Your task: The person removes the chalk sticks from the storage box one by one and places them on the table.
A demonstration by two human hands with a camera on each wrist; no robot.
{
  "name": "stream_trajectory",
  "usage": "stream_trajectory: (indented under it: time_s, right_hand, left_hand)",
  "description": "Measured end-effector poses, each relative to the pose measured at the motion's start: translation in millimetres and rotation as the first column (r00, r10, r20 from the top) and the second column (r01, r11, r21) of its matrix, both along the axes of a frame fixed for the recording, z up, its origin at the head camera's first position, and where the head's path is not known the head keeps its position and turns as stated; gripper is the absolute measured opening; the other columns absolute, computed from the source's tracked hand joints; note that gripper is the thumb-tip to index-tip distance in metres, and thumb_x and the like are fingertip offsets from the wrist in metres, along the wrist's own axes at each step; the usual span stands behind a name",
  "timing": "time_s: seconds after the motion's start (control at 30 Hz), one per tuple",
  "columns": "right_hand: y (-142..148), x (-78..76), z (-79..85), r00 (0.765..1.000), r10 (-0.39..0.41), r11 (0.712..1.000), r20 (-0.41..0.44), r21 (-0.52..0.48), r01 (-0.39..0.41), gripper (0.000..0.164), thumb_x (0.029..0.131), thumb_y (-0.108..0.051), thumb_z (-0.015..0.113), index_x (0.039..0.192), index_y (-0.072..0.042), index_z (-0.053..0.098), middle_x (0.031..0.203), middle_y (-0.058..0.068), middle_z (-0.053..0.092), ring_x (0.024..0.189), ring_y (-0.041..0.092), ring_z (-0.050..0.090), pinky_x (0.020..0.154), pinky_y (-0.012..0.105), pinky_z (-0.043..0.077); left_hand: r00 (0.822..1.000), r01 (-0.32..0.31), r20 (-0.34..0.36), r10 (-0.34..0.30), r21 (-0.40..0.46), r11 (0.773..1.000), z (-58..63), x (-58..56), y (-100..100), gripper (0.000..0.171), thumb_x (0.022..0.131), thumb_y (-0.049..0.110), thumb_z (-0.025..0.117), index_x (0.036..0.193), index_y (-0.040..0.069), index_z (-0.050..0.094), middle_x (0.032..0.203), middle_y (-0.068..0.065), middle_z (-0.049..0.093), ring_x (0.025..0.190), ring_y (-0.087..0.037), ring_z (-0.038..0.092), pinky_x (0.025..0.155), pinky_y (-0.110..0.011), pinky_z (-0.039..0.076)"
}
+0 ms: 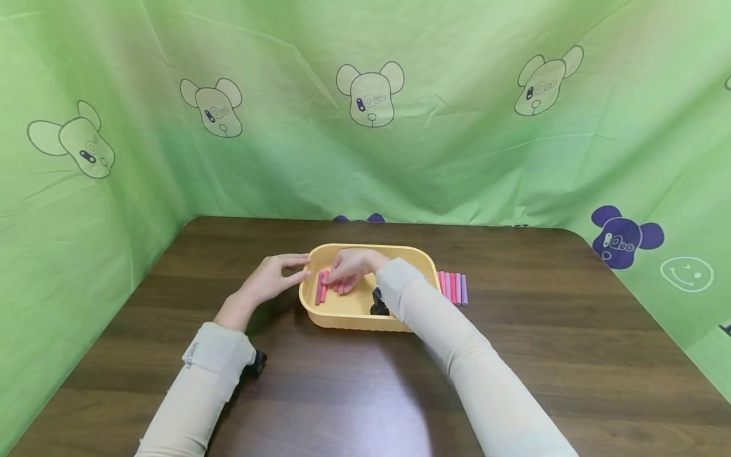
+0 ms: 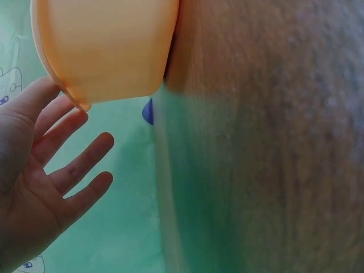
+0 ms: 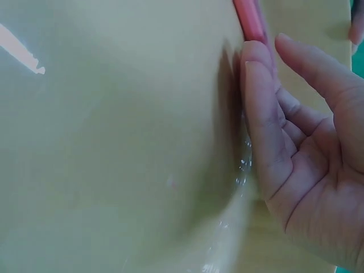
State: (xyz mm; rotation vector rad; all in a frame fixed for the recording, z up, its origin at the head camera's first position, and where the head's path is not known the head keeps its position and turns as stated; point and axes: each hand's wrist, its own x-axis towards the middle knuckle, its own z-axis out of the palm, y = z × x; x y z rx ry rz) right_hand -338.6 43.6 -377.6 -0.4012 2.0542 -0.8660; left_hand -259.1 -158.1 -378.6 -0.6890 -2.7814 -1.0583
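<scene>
A yellow oblong tub [image 1: 360, 322] stands on the table. My left hand [image 1: 273, 277] is at its left end, fingers extended and spread; in the left wrist view the thumb and a fingertip meet the rim. My right hand [image 1: 349, 266] reaches down into the tub. Beside its fingertips, a pink stick [image 1: 324, 287] and a darker reddish stick [image 1: 318, 289] lie side by side near the left wall. The right wrist view shows the fingers against the end of a pink stick [image 3: 250, 20], with the thumb apart from them.
A row of several pink and purple sticks [image 1: 454, 287] lies just right of the tub. Black devices sit at both wrists, the right one [image 1: 378, 303] low inside the tub. Behind the brown wooden table [image 1: 542, 330] hangs a green printed cloth [image 1: 434, 158].
</scene>
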Motion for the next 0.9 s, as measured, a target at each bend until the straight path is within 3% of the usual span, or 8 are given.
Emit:
stream_trajectory:
  time_s: [0.53, 0.9]
  right_hand:
    - [-9.8, 8.8, 3.3, 0.995, -0.066, 0.996, -0.080, 0.056, 0.071, 0.031, 0.091, -0.022, 0.060, 0.064, -0.007, 0.060, 0.053, 0.001, 0.059, 0.045, 0.006, 0.056, 0.048, 0.016, 0.051]
    - [-8.8, 3.4, 0.0, 0.997, -0.054, 0.996, -0.050, 0.063, 0.057, 0.027, 0.091, -0.016, 0.060, 0.065, -0.006, 0.061, 0.055, 0.000, 0.061, 0.047, 0.006, 0.058, 0.048, 0.015, 0.051]
  left_hand:
    - [1.000, -0.004, 0.017, 0.004, 0.000, 1.000, 4.4, 1.8, 1.6, 0.041, 0.088, 0.022, 0.065, 0.125, 0.004, 0.060, 0.131, -0.016, 0.057, 0.127, -0.031, 0.050, 0.108, -0.046, 0.039]
    - [1.000, -0.003, 0.011, 0.003, -0.004, 1.000, 2.2, 1.6, 0.9, 0.041, 0.088, 0.022, 0.065, 0.125, 0.005, 0.060, 0.130, -0.015, 0.058, 0.127, -0.031, 0.050, 0.108, -0.046, 0.039]
